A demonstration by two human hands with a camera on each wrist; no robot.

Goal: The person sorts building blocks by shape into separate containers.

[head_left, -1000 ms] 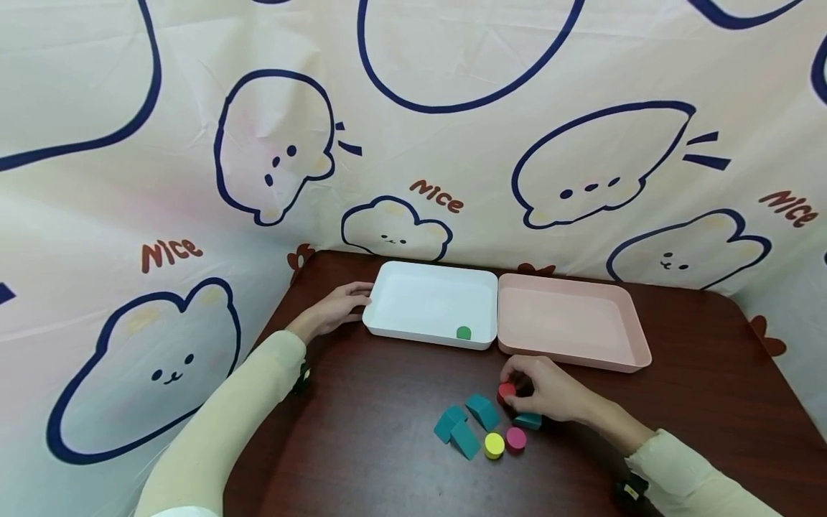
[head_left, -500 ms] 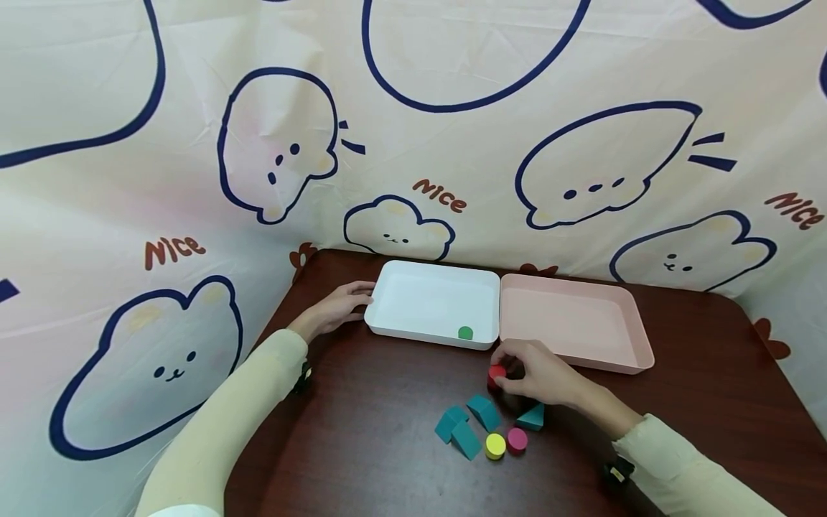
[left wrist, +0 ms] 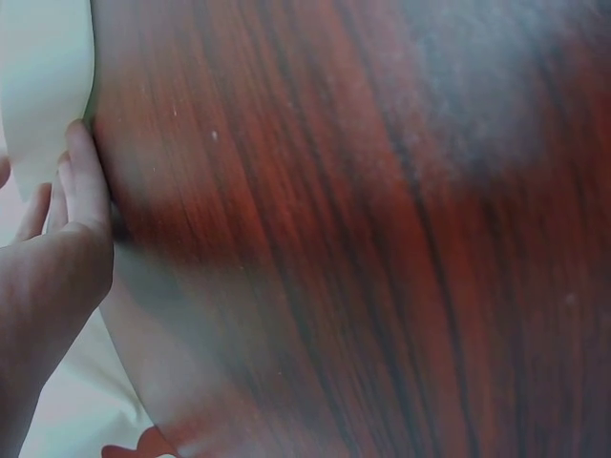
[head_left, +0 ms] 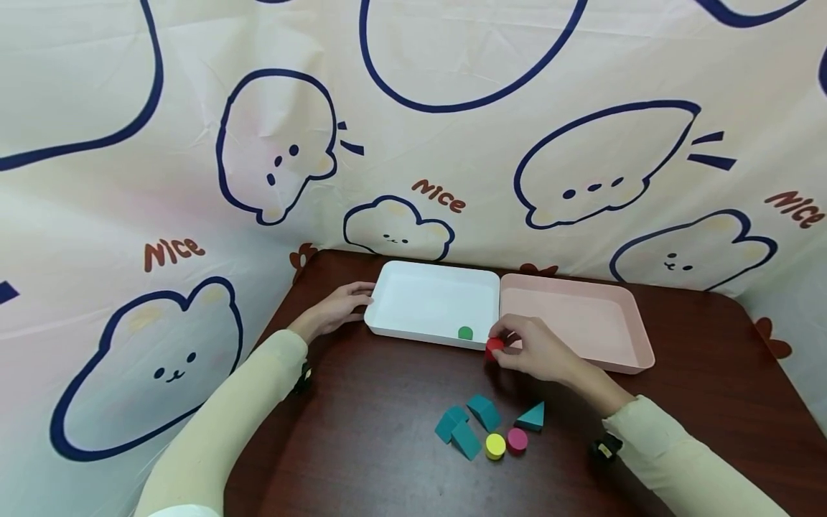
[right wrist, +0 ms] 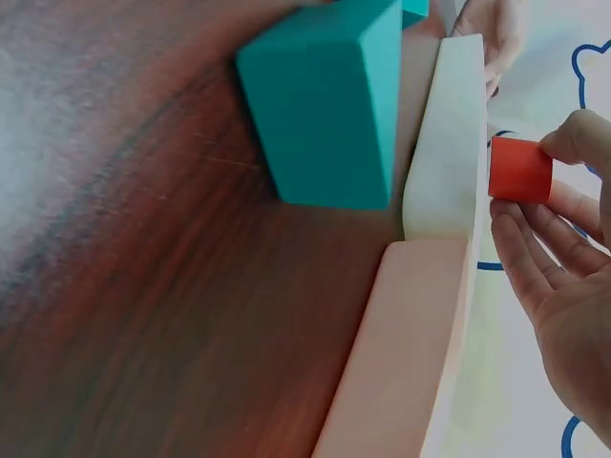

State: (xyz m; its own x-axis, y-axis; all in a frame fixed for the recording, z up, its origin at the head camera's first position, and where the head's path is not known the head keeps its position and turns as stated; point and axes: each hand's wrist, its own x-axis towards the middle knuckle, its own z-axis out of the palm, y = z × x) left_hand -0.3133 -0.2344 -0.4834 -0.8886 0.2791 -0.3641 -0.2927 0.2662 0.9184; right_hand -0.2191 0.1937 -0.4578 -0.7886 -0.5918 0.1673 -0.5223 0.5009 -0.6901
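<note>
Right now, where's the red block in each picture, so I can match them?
Head: red block is right of and below the middle, pinched by the right hand.
Left wrist: not in it.
Right wrist: on the right, above the middle.
Shared landmark: the left hand, which shows in all three.

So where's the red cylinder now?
The red cylinder is right of centre in the head view, pinched in the right hand, by the near corner where the white tray meets the pink tray.
</note>
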